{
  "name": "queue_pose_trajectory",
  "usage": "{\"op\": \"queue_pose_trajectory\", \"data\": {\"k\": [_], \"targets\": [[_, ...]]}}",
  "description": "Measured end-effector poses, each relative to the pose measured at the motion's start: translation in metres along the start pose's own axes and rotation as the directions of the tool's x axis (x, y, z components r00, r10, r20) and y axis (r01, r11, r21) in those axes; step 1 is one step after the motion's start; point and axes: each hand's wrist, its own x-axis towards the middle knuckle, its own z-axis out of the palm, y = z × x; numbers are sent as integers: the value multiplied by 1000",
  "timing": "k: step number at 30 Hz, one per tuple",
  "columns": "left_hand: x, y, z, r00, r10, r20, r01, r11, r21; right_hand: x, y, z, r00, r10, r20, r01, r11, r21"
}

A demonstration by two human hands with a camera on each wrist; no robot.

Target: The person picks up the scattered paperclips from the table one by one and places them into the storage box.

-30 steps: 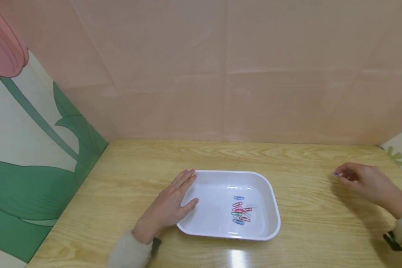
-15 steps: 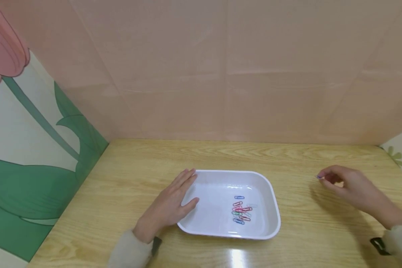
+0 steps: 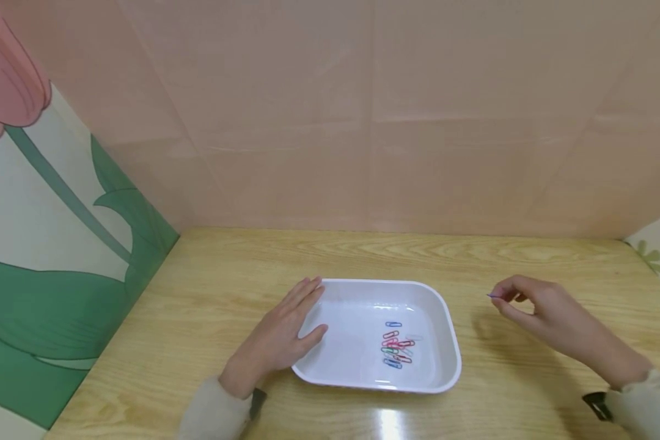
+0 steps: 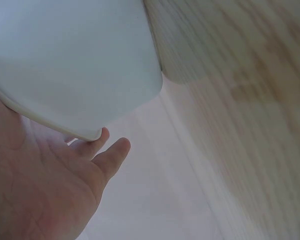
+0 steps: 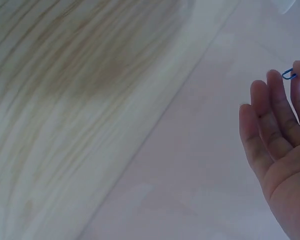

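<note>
My right hand pinches a blue paper clip between thumb and forefinger, above the table to the right of the white tray. In the right wrist view the other fingers of that hand stand apart from the clip. My left hand rests on the tray's left rim, fingers straight and thumb over the inside; the left wrist view shows its palm against the rim from outside. Inside the tray, right of its middle, several coloured paper clips lie in a loose heap. One blue clip lies just behind them.
The wood-grain table reaches back to a pinkish covered wall. At the left stands a panel with a painted flower and green leaves. A dark strap shows at the right sleeve.
My right hand has moved left across the table toward the tray, carrying the blue paper clip. The left hand, the tray and the clips in it stay where they were.
</note>
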Motion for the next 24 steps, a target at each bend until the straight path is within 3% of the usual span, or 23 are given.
{"op": "queue_pose_trajectory", "data": {"k": [15, 24], "targets": [[0, 0, 0, 1000, 5, -5, -5, 1000, -5, 16, -47, 11, 981, -188, -38, 189, 981, 43], [0, 1, 0, 1000, 1, -2, -1, 1000, 4, 21, -68, 20, 979, -202, 22, 199, 975, 101]]}}
